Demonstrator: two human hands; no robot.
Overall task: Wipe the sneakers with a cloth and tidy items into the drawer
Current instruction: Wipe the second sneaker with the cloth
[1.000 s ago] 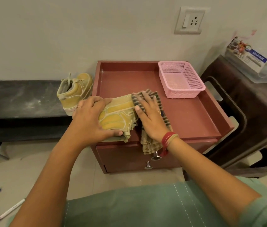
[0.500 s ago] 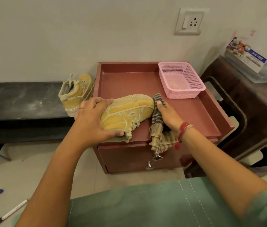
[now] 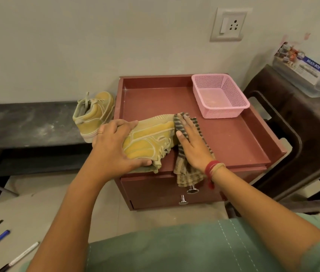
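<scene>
Figure: surroundings of the work area.
Switch plate (image 3: pixel 230 24) upper centre; black shelf (image 3: pixel 27 124) left; brown stool (image 3: pixel 312 118) right, bearing a labelled plastic box (image 3: pixel 300 65).

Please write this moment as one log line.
left hand grips yellow suede sneaker | right hand presses striped cloth at its toe | phase: wiping

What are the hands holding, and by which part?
The left hand grips the yellow sneaker round its heel end. The right hand holds nothing; flat fingers press the striped cloth against the toe.
</scene>
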